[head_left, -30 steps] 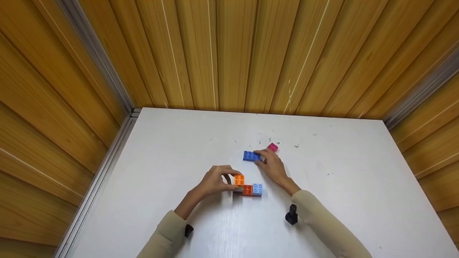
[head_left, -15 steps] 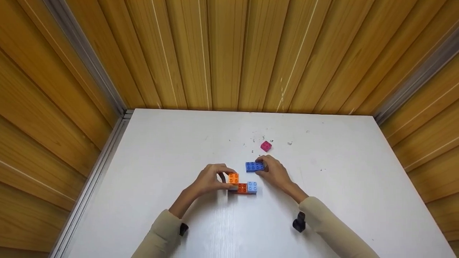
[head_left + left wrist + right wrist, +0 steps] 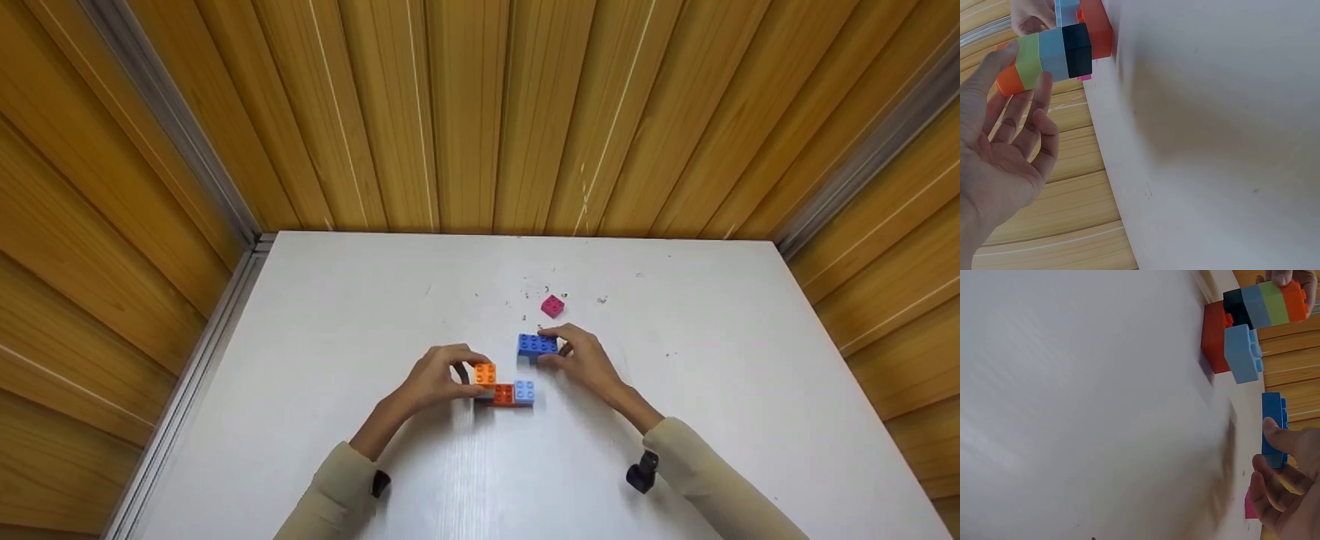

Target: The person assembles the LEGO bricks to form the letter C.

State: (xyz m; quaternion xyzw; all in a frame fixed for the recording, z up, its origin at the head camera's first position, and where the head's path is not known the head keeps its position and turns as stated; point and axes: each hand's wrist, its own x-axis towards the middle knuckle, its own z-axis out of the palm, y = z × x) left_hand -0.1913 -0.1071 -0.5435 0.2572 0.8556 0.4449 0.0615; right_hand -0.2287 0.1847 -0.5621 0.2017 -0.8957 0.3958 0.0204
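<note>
Bringing the blue brick (image 3: 534, 345) toward the tower (image 3: 1256, 305)

Over the past second, the right hand (image 3: 589, 364) has drawn the blue brick away from the pink brick (image 3: 553, 306), so it now sits between that piece and the red base (image 3: 1213, 334). The right hand pinches one end of it between thumb and fingers; in the right wrist view it appears lifted clear of the table (image 3: 360, 300). The left hand (image 3: 441, 376), hardly shifted, pinches the upper part of the tower. That tower, orange over lime, light blue and black, stands upright on one end of the red base, with a light blue brick (image 3: 524, 391) at the other end. For the work in hand, this seems to mean the blue brick is near the tower and base but not joined to them, while the pink brick lies apart, untouched.
</note>
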